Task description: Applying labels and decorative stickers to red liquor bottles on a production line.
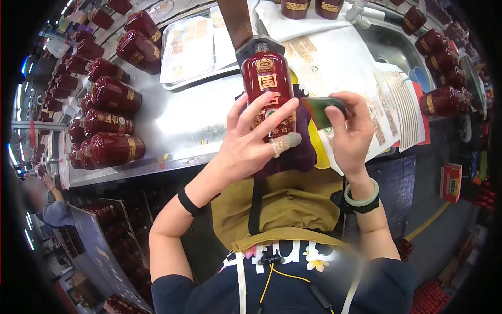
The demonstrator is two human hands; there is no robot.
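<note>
My left hand (250, 141) grips a dark red glossy bottle (267, 78) with gold markings, held upright in front of my chest over the steel table's front edge. A fingertip of that hand wears a pale cover. My right hand (349, 131) holds a small dark green flat object (325, 109) against the bottle's right side. A purple cloth (295, 152) hangs below the bottle, over my mustard apron. A green bangle sits on my right wrist.
Several matching red bottles (107, 125) lie in rows on the steel table (178, 123) at left. More of these bottles (444, 99) stand at right beside a steel sink (389, 47). Printed paper sheets (340, 68) and a stack of labels (402, 104) cover the middle. Another person (52, 209) is at far left.
</note>
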